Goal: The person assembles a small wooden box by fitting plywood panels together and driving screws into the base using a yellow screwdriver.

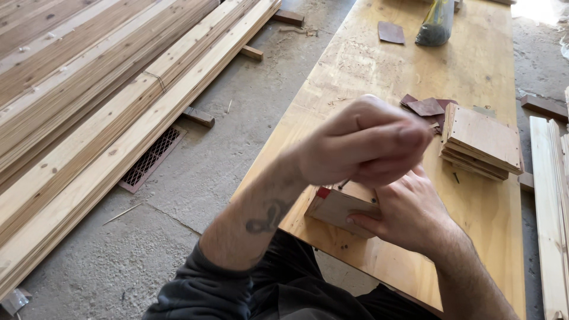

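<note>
The left hand is raised over the middle of the view with its fingers curled tight into a fist-like pinch; a thin dark sliver, perhaps a small nail, shows just under it at about 7 o'clock, though it is too small to tell for sure what the fingers grip. Directly below, at 6 o'clock from that hand, sits a small pale plywood box-like block with a red mark on one corner, resting on the near edge of the long light-brown plywood tabletop. The right hand is closed around the block's right side, thumb pressed along its front face and fingers wrapped over the top, steadying it on the board. At 2 o'clock from the hands lies a neat stack of square thin plywood pieces, and touching its far-left corner, at 11 o'clock from the stack, is a little heap of reddish-brown flat scraps. Another single reddish-brown rectangular scrap lies far up the table at 12 o'clock, just beside a dark bundle wrapped in clear plastic. To the left, at 9 to 11 o'clock, long pale timber planks lie stacked diagonally on the grey concrete floor, with a rust-coloured metal grate partly under their edge. More narrow pale wooden strips lie along the right edge at 3 o'clock.
</note>
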